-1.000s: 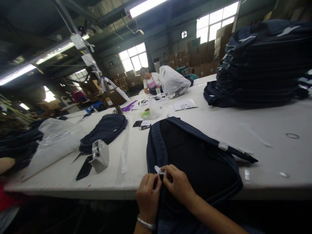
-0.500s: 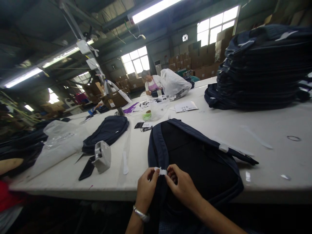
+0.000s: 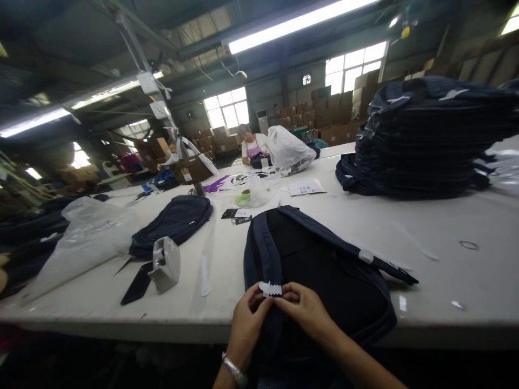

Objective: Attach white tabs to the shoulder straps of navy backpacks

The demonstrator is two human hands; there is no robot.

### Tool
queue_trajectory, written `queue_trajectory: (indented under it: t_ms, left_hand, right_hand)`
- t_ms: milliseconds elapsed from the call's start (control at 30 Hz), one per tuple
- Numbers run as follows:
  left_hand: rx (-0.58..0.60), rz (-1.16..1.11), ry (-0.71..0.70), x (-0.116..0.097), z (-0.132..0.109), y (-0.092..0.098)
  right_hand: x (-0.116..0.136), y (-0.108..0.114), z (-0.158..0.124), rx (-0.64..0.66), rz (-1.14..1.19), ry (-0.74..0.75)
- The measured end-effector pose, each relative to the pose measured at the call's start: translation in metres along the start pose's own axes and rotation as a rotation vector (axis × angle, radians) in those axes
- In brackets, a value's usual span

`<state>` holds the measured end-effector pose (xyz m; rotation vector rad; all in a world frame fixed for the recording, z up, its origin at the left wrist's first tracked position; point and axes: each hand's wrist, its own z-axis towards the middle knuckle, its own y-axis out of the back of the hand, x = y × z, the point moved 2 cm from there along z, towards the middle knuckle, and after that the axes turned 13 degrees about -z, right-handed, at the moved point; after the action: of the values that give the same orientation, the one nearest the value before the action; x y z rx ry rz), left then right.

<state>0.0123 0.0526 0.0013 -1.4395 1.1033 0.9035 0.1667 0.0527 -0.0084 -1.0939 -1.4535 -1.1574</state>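
A dark navy and black backpack (image 3: pixel 324 275) lies with its straps up at the table's front edge. Over its left shoulder strap (image 3: pixel 269 243), both hands pinch a small white strip with a zigzag edge (image 3: pixel 271 289). My left hand (image 3: pixel 248 321) grips the strip's left end between thumb and fingers, a silver watch or bracelet on its wrist. At the other end, my right hand (image 3: pixel 305 309) is closed with thumb and forefinger together. A white patch (image 3: pixel 365 256) shows on the other strap. The backpack's lower end is partly hidden by my forearms.
Stacked navy backpacks (image 3: pixel 421 140) rise at the right. Left lie another navy bag (image 3: pixel 172 224), a grey tape dispenser (image 3: pixel 166 265), a black phone-like slab (image 3: pixel 137 283) and plastic sheeting (image 3: pixel 93 232). Tags (image 3: pixel 237 215) and green tape (image 3: pixel 243 199) sit beyond. A co-worker (image 3: pixel 254 147) sits across the table.
My hands have drawn closer together, and more of the white strip shows, now turned flatter. The camera view has tilted up and turned slightly, so the table appears lower.
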Motion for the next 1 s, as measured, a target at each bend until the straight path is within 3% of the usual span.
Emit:
queue_trajectory:
  t_ms: [133, 233, 367, 567, 733, 1000]
  left_hand:
    - [0.042, -0.328, 0.179, 0.004, -0.006, -0.006]
    - [0.077, -0.363, 0.186, 0.004, -0.009, -0.007]
    - [0.067, -0.219, 0.157, 0.0, -0.006, -0.006]
    - [0.045, -0.051, 0.033, -0.009, 0.0, -0.01]
    - [0.052, -0.032, 0.023, -0.006, -0.005, -0.01]
    - [-0.029, 0.186, -0.157, 0.001, -0.005, -0.013]
  right_hand:
    - [0.001, -0.001, -0.008, 0.15, 0.352, -0.183]
    - [0.01, 0.001, -0.013, 0.23, 0.437, -0.18]
    - [0.017, 0.002, -0.014, 0.169, 0.359, -0.15]
    - [0.006, -0.007, -0.008, 0.053, 0.246, -0.105]
    - [0.002, -0.009, -0.005, -0.011, 0.115, -0.106]
    - [-0.001, -0.001, 0.01, -0.062, -0.149, -0.087]
